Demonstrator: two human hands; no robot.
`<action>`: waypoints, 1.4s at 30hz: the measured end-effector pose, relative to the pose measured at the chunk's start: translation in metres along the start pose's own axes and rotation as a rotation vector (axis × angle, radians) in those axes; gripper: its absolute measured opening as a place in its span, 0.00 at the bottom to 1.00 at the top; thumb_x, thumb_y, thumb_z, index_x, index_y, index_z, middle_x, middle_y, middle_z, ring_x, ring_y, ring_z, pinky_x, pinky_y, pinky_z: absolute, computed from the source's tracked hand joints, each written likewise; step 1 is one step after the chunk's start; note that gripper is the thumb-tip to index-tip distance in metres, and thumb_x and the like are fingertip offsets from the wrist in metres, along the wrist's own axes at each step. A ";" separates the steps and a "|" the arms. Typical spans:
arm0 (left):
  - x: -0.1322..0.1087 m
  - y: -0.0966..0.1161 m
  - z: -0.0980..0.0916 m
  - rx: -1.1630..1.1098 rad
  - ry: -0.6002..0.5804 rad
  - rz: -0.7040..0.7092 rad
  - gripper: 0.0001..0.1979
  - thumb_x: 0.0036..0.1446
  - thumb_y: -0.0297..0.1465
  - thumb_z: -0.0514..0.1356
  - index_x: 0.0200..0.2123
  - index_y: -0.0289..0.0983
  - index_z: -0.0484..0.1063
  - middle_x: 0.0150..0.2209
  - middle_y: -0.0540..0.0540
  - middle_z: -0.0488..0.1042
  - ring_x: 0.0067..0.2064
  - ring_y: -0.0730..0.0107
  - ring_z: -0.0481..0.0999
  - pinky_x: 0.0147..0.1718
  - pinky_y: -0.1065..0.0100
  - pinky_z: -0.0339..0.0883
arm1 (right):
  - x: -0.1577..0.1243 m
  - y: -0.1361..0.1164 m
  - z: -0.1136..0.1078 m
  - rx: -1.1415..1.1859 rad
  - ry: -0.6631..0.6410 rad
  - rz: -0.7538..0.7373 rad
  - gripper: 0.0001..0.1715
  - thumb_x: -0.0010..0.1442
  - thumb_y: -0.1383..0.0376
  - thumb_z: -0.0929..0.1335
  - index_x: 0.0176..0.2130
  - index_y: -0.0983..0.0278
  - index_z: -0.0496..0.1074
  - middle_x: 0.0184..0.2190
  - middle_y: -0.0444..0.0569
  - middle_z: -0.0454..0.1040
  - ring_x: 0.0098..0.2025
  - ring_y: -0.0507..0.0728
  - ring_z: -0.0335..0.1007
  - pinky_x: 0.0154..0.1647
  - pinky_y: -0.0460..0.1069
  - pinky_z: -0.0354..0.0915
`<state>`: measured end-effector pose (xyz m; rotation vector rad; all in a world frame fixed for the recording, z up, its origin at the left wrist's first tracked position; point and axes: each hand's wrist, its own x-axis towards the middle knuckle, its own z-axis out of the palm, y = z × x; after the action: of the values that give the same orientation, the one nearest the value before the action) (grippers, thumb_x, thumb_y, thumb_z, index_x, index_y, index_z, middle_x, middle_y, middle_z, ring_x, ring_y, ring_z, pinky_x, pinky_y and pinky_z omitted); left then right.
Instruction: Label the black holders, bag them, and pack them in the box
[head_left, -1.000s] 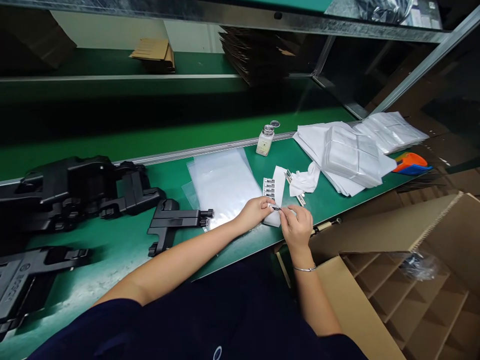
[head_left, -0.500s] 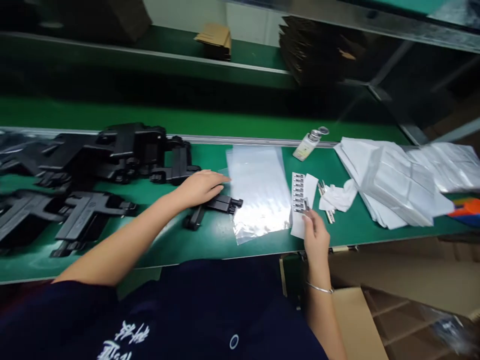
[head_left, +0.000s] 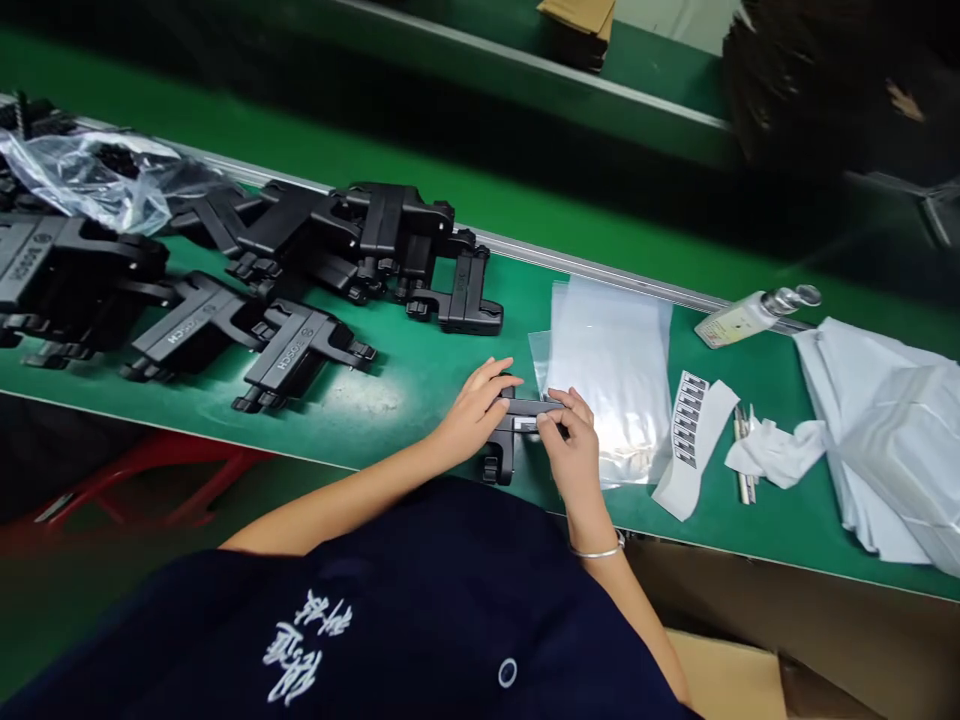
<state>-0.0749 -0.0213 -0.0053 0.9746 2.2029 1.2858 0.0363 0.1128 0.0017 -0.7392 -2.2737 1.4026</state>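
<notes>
In the head view a black plastic bracket lies near the table's front edge, on the green surface. My left hand grips its left end, thumb and fingers on the top and far side. On the bracket's bar sits a small white label with dark print. My right hand pinches the label's right end between thumb and finger, and its other fingers rest by the bar. To the right, a white label sheet carries several more printed labels. Clear plastic bags lie stacked just behind my right hand.
Several black brackets stand in rows at the left, beside a crumpled clear bag. Toward the right are a pump bottle, a crumpled white cloth, thin sticks and wrapped white packs. A metal rail edges the back.
My right hand has moved left from the label sheet to the bracket, bringing a label. My left hand still rests on the bracket. The camera view has turned left.
</notes>
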 end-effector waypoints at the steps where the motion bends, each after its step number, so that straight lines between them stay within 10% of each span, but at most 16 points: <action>1: -0.001 0.000 0.000 -0.012 0.007 0.000 0.18 0.64 0.29 0.48 0.54 0.39 0.68 0.67 0.43 0.57 0.71 0.56 0.46 0.68 0.48 0.44 | 0.000 0.001 0.002 -0.010 0.012 0.004 0.11 0.57 0.60 0.67 0.24 0.61 0.69 0.50 0.53 0.75 0.64 0.65 0.56 0.65 0.67 0.50; 42: -0.002 -0.004 0.003 0.065 0.053 0.061 0.17 0.63 0.26 0.48 0.54 0.39 0.67 0.66 0.43 0.58 0.70 0.55 0.49 0.66 0.46 0.51 | 0.001 -0.006 0.002 -0.041 0.000 0.052 0.12 0.55 0.61 0.67 0.22 0.60 0.69 0.48 0.53 0.74 0.58 0.63 0.62 0.60 0.62 0.55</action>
<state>-0.0730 -0.0225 -0.0107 1.0505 2.2843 1.2881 0.0333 0.1101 0.0064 -0.8164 -2.3047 1.3828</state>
